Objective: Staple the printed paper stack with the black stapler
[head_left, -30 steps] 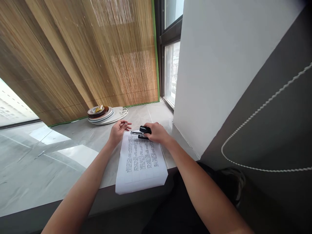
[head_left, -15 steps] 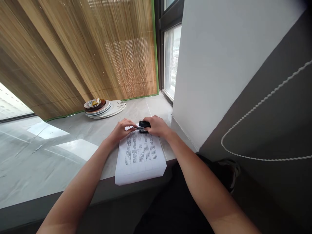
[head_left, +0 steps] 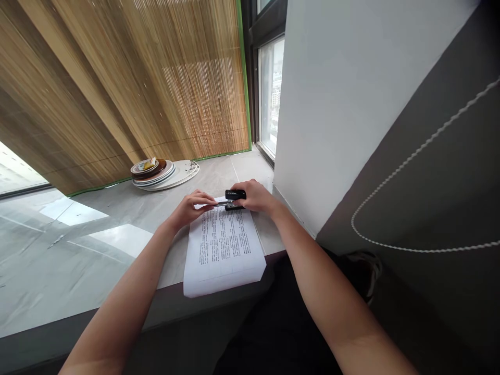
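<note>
Over the top end of some printed paper sheets (head_left: 222,245), my right hand (head_left: 255,197) grips a black stapler (head_left: 235,194). Its upper arm and base stand apart at the front. From between them a thin metal strip (head_left: 222,203) sticks out to the left. My left hand (head_left: 193,207) is closed, with thumb and fingertips pinching the strip's outer end. The fingertips partly hide that end. The sheets lie under both hands, and their near edge bends down over the ledge's front.
A stack of plates (head_left: 154,174) sits on the grey stone ledge (head_left: 113,276), beyond my left hand. Behind it hangs a bamboo blind (head_left: 156,78). A white wall (head_left: 332,94) rises on the right, with a beaded cord (head_left: 371,242) looping beside it.
My right hand and the stapler have shifted slightly right and up, away from my left hand. More of the metal strip shows between them. The view has moved a little.
</note>
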`<state>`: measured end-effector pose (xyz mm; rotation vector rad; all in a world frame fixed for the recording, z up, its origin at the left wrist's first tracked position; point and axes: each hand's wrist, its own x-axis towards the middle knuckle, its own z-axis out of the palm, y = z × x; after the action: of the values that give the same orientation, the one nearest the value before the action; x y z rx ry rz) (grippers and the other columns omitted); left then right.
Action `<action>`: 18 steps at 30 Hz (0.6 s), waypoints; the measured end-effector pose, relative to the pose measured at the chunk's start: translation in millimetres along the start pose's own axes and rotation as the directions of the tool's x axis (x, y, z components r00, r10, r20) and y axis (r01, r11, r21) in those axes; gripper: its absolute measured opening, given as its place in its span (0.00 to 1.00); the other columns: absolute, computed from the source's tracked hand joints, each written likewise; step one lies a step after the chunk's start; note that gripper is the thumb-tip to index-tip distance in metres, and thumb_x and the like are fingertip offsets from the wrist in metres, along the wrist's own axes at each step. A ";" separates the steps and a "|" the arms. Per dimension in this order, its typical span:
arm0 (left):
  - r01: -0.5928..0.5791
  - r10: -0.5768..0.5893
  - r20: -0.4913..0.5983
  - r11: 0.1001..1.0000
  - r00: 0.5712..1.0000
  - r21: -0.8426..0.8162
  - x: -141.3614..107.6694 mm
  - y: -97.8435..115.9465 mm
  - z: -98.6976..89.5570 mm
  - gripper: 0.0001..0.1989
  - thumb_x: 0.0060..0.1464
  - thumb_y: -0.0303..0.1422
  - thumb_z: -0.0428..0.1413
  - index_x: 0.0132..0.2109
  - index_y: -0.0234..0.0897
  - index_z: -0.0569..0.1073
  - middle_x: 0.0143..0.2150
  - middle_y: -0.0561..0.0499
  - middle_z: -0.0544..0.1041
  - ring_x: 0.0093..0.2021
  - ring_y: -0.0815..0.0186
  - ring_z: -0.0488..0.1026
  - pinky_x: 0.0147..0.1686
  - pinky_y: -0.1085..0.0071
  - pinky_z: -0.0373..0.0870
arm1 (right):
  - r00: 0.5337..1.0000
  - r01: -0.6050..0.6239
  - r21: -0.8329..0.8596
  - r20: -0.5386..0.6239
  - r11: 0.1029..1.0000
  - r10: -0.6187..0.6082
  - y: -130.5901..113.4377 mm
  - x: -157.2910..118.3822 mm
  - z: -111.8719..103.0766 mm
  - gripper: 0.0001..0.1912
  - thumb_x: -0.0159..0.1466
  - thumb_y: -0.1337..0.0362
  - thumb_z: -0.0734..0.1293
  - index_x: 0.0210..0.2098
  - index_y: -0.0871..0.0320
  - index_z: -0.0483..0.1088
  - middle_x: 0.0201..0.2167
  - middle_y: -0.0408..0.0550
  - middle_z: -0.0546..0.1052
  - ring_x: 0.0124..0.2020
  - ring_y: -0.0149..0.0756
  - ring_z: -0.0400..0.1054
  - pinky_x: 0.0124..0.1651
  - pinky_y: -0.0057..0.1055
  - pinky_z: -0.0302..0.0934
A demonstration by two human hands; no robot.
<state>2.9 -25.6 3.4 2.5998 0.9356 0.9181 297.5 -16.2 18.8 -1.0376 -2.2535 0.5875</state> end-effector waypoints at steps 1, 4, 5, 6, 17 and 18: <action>-0.001 0.001 -0.012 1.000 1.000 -0.010 0.7 2.1 -1.1 0.10 0.65 0.40 0.62 0.49 0.47 0.85 0.44 0.45 0.85 0.43 0.58 0.79 0.46 0.56 0.75 | 1.000 0.015 0.041 -0.009 0.999 -0.015 4.1 -0.6 -3.3 0.16 0.60 0.65 0.75 0.49 0.52 0.81 0.42 0.46 0.83 0.45 0.40 0.74 0.46 0.32 0.63; -0.013 0.012 -0.037 0.999 0.999 -0.031 3.8 9.7 0.3 0.08 0.65 0.40 0.63 0.44 0.46 0.85 0.42 0.47 0.85 0.43 0.59 0.79 0.46 0.59 0.75 | 0.997 0.082 0.150 -0.001 0.985 -0.083 9.5 -1.9 -9.1 0.16 0.60 0.66 0.74 0.49 0.52 0.81 0.42 0.45 0.84 0.44 0.37 0.75 0.49 0.32 0.63; -0.006 0.004 -0.038 0.999 0.999 -0.033 4.8 11.9 2.3 0.07 0.64 0.40 0.63 0.43 0.45 0.85 0.41 0.47 0.85 0.43 0.60 0.79 0.47 0.59 0.75 | 0.994 0.101 0.172 0.015 0.980 -0.105 7.9 -2.0 -8.8 0.17 0.60 0.66 0.74 0.49 0.52 0.81 0.42 0.44 0.84 0.44 0.36 0.75 0.50 0.32 0.64; 0.013 -0.015 -0.043 0.999 0.999 -0.034 5.7 13.6 4.7 0.07 0.63 0.40 0.64 0.44 0.44 0.83 0.42 0.48 0.84 0.43 0.60 0.79 0.47 0.59 0.75 | 0.992 0.115 0.186 0.035 0.976 -0.123 4.5 -1.9 -7.1 0.17 0.60 0.66 0.74 0.49 0.52 0.81 0.43 0.44 0.84 0.44 0.35 0.75 0.50 0.31 0.64; 0.147 -0.150 -0.132 0.989 0.980 -0.031 8.3 11.5 12.7 0.12 0.60 0.42 0.64 0.44 0.40 0.73 0.44 0.48 0.81 0.45 0.60 0.78 0.46 0.62 0.74 | 0.979 0.201 0.047 0.032 0.979 -0.202 -31.2 1.2 12.0 0.15 0.65 0.64 0.71 0.51 0.49 0.80 0.40 0.42 0.82 0.42 0.34 0.73 0.46 0.29 0.61; 0.158 -0.159 -0.139 0.987 0.978 -0.016 9.2 11.7 14.3 0.12 0.61 0.42 0.63 0.45 0.40 0.74 0.47 0.46 0.82 0.48 0.58 0.78 0.49 0.60 0.73 | 0.983 0.184 0.052 0.012 0.982 -0.185 -27.8 1.0 8.0 0.15 0.65 0.63 0.71 0.51 0.49 0.80 0.41 0.42 0.83 0.42 0.34 0.73 0.46 0.29 0.61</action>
<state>23.2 -28.8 1.5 2.4401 1.1560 1.0681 276.9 -33.2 29.9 -0.7907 -2.3056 0.5714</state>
